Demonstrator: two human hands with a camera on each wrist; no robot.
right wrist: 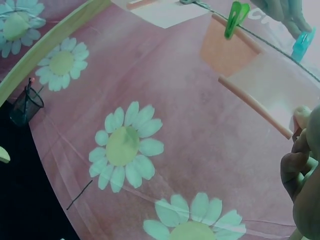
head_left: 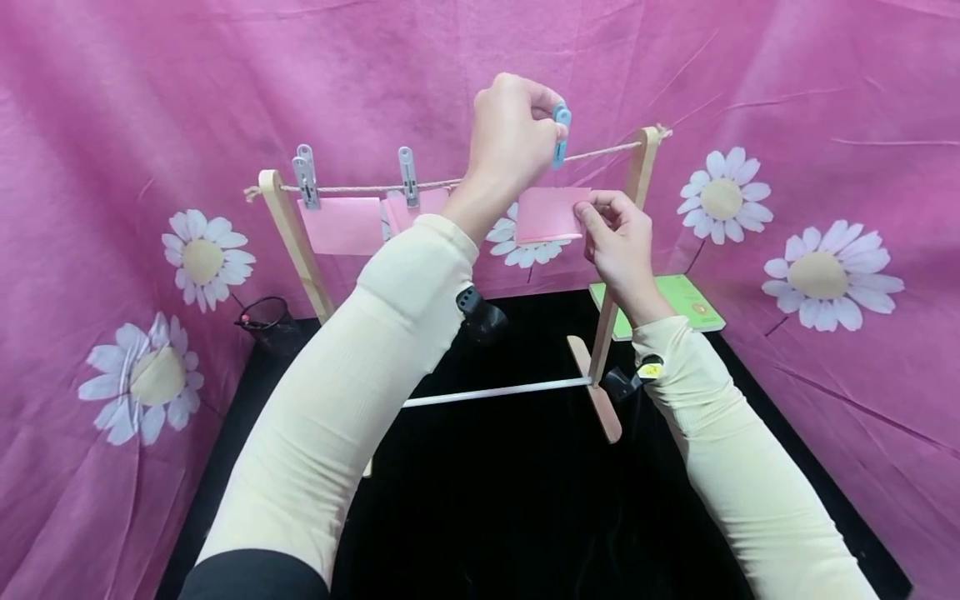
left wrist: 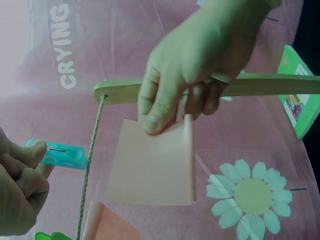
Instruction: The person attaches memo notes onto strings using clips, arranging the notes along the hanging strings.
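Observation:
My left hand (head_left: pixel 513 125) pinches a blue clothespin (head_left: pixel 561 137) close to the rope (head_left: pixel 603 152). In the left wrist view, this clothespin (left wrist: pixel 62 155) lies crosswise with its tip at the rope. My right hand (head_left: pixel 618 242) pinches a pink sheet (head_left: pixel 547 214) by its right edge, just below the rope. One edge of the sheet (left wrist: pixel 155 165) looks folded over. Two grey clothespins (head_left: pixel 305 177) and another grey clothespin (head_left: pixel 407 177) grip pink sheets on the rope's left part. A green clothespin (right wrist: pixel 236 19) holds an orange-pink sheet (right wrist: pixel 227 47); my left arm hides it in the head view.
The rope runs between two wooden posts (head_left: pixel 296 237), joined low down by a white bar (head_left: pixel 498 392). A black mesh cup (head_left: pixel 270 327) stands at the back left, a green book (head_left: pixel 690 302) behind the right post. Black cloth (head_left: pixel 510 500) covers the table; pink floral cloth (head_left: pixel 360 83) surrounds it.

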